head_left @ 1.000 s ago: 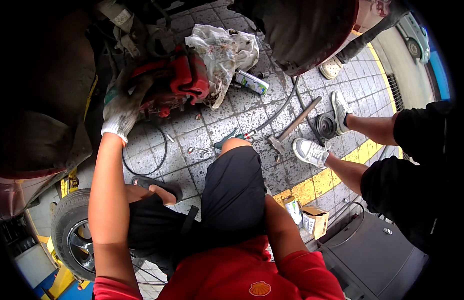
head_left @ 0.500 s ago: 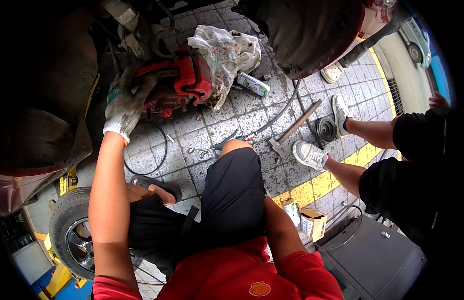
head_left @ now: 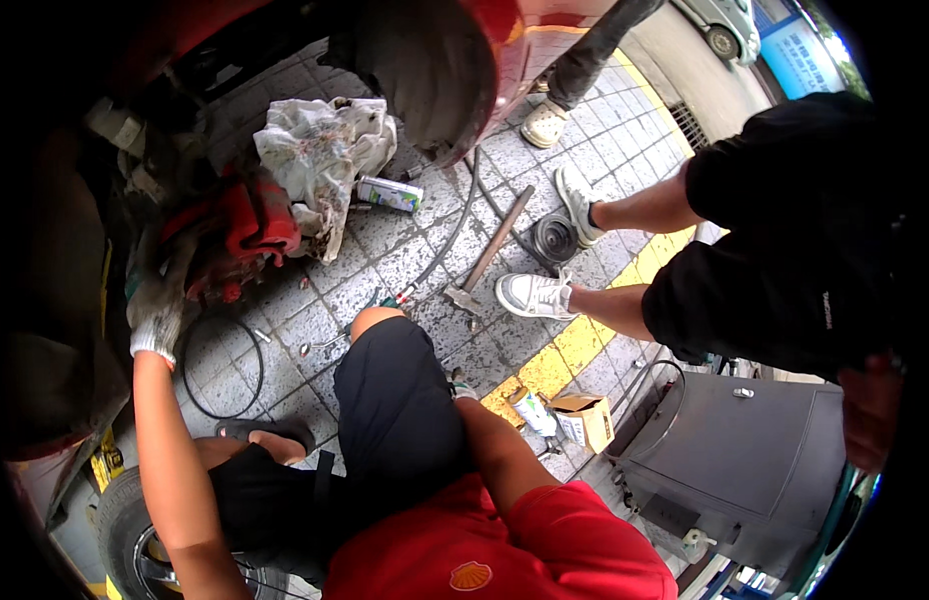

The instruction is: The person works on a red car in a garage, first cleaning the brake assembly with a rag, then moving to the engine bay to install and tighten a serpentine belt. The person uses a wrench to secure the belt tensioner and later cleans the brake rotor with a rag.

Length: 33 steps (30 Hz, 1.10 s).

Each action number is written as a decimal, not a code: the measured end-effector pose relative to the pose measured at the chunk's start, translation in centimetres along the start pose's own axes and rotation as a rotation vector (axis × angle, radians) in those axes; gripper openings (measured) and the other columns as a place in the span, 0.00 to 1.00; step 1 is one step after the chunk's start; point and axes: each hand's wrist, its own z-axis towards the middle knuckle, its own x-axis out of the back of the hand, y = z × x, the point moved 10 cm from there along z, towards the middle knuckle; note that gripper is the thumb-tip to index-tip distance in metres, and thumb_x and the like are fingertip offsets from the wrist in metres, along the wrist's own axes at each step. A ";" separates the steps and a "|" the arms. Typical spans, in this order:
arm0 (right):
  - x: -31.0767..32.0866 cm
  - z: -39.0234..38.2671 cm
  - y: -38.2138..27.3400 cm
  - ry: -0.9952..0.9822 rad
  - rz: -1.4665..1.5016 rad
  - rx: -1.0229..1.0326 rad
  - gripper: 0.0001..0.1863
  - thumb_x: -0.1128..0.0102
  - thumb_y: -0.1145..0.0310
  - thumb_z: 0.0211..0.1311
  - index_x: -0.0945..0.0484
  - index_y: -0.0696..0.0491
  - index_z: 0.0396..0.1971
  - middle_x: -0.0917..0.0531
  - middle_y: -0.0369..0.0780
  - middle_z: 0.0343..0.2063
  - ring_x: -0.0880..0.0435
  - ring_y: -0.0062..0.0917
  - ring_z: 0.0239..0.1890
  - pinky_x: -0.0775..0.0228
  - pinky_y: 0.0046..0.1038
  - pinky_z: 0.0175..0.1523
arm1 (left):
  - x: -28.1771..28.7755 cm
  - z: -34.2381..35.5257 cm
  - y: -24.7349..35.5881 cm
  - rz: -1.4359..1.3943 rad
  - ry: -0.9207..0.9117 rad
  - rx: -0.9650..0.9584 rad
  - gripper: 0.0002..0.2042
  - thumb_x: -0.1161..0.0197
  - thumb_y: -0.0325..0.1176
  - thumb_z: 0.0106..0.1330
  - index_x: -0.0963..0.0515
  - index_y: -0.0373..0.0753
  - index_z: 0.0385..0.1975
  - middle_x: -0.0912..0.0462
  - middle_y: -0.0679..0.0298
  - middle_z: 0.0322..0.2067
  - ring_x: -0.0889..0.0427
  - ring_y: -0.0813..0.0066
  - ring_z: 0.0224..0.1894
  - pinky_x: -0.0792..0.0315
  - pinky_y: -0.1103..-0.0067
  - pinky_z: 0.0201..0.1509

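Note:
At the left, my left hand [head_left: 157,308], in a grimy white knit glove, reaches up against the near left side of a red brake caliper assembly [head_left: 257,215]. Its fingers look stretched out and apart, though shadow darkens their tips. A crumpled, stained white plastic bag [head_left: 320,150] lies against the caliper's far side. Only a bit of my right hand [head_left: 460,384] shows, gloved, beside my raised knee; its fingers are hidden. Just past that knee, a ratchet-like hand tool [head_left: 330,342] and a green-bodied tool [head_left: 385,300] on a hose lie on the tiles.
A spray can [head_left: 390,194], long-handled hammer [head_left: 490,250] and black round part [head_left: 556,238] lie on the floor. A person in white sneakers [head_left: 535,296] stands right. Nearby are another can [head_left: 533,410], a cardboard box [head_left: 585,420], a grey cabinet [head_left: 735,440] and a wheel [head_left: 120,525].
The view has swung right, so the scene sits farther left and more of the grey cabinet shows. My left hand stays at the brake assembly. A bit of my right glove now shows.

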 end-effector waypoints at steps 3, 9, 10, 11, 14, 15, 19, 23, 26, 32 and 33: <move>0.9 -3.2 -5.5 0.118 -0.408 0.153 0.40 0.38 0.52 0.65 0.41 0.44 0.74 0.48 0.48 0.77 0.33 0.48 0.72 0.34 0.44 0.71 | 0.4 0.1 -2.5 0.005 -0.069 -0.057 0.31 0.39 0.56 0.69 0.27 0.42 0.66 0.23 0.47 0.60 0.26 0.49 0.63 0.35 0.64 0.67; 3.3 -10.1 -12.7 -0.129 -0.276 0.193 0.40 0.45 0.41 0.63 0.35 0.43 0.73 0.44 0.45 0.77 0.43 0.42 0.77 0.47 0.44 0.78 | 1.6 -0.5 -5.5 0.249 -0.006 0.092 0.40 0.47 0.64 0.70 0.37 0.39 0.73 0.35 0.43 0.70 0.37 0.44 0.73 0.40 0.63 0.74; 4.4 -10.0 -11.9 -0.101 -0.262 0.312 0.43 0.36 0.40 0.54 0.28 0.46 0.69 0.31 0.46 0.71 0.34 0.41 0.73 0.39 0.42 0.73 | 0.2 0.0 -4.8 0.261 -0.059 0.089 0.41 0.47 0.64 0.70 0.38 0.39 0.73 0.36 0.42 0.71 0.39 0.45 0.74 0.42 0.63 0.76; 3.8 -8.4 -7.3 -0.099 -0.283 0.254 0.41 0.35 0.40 0.53 0.24 0.48 0.65 0.26 0.47 0.66 0.30 0.41 0.70 0.35 0.41 0.71 | -0.2 -0.5 -0.1 0.101 -0.148 0.032 0.42 0.48 0.65 0.70 0.38 0.36 0.73 0.37 0.43 0.72 0.41 0.47 0.75 0.45 0.64 0.77; 5.4 -10.8 -14.7 -0.270 -0.436 0.190 0.34 0.34 0.45 0.55 0.19 0.49 0.58 0.17 0.44 0.59 0.21 0.35 0.64 0.30 0.35 0.65 | 2.7 -0.7 -2.2 0.236 -0.105 0.162 0.43 0.49 0.66 0.70 0.38 0.35 0.73 0.39 0.43 0.72 0.41 0.47 0.75 0.45 0.64 0.77; 7.1 -8.0 -9.2 -0.088 -0.448 0.277 0.34 0.37 0.43 0.57 0.20 0.48 0.60 0.19 0.43 0.61 0.23 0.32 0.66 0.32 0.32 0.66 | -0.5 -0.1 -0.7 0.218 -0.162 0.084 0.43 0.49 0.66 0.70 0.39 0.35 0.73 0.40 0.43 0.73 0.41 0.47 0.75 0.46 0.64 0.78; 11.3 -8.5 -16.7 0.093 -0.237 0.436 0.29 0.54 0.48 0.71 0.25 0.47 0.65 0.24 0.42 0.66 0.29 0.37 0.70 0.40 0.33 0.73 | 2.3 0.6 -0.6 0.183 -0.053 -0.017 0.35 0.45 0.57 0.71 0.36 0.39 0.71 0.36 0.42 0.70 0.38 0.39 0.71 0.41 0.58 0.74; 22.8 -14.1 -26.4 0.543 0.144 0.642 0.20 0.46 0.61 0.75 0.22 0.56 0.58 0.14 0.47 0.50 0.15 0.31 0.51 0.25 0.29 0.57 | 1.8 0.5 -1.3 0.121 -0.042 -0.049 0.34 0.41 0.53 0.69 0.35 0.40 0.71 0.35 0.41 0.69 0.37 0.38 0.70 0.40 0.57 0.73; 25.3 -19.9 -36.9 0.163 1.200 0.826 0.19 0.41 0.63 0.73 0.22 0.60 0.56 0.16 0.38 0.42 0.16 0.23 0.42 0.22 0.25 0.49 | 1.5 0.6 -1.1 0.088 -0.091 -0.030 0.35 0.41 0.54 0.69 0.35 0.41 0.72 0.35 0.41 0.69 0.37 0.38 0.70 0.41 0.57 0.74; 27.4 -50.2 -52.2 0.816 0.380 1.575 0.14 0.39 0.71 0.67 0.19 0.59 0.49 0.15 0.47 0.45 0.17 0.40 0.48 0.26 0.34 0.56 | 2.0 -0.6 1.5 0.024 -0.085 -0.047 0.34 0.42 0.56 0.70 0.34 0.46 0.72 0.35 0.42 0.69 0.38 0.38 0.71 0.45 0.56 0.76; 26.1 -54.6 -53.1 1.129 -0.018 1.868 0.16 0.38 0.72 0.62 0.20 0.58 0.50 0.18 0.50 0.49 0.19 0.47 0.52 0.27 0.39 0.59 | 1.5 -0.8 2.1 0.021 -0.088 -0.033 0.33 0.42 0.55 0.70 0.34 0.45 0.71 0.34 0.42 0.69 0.38 0.38 0.71 0.44 0.57 0.76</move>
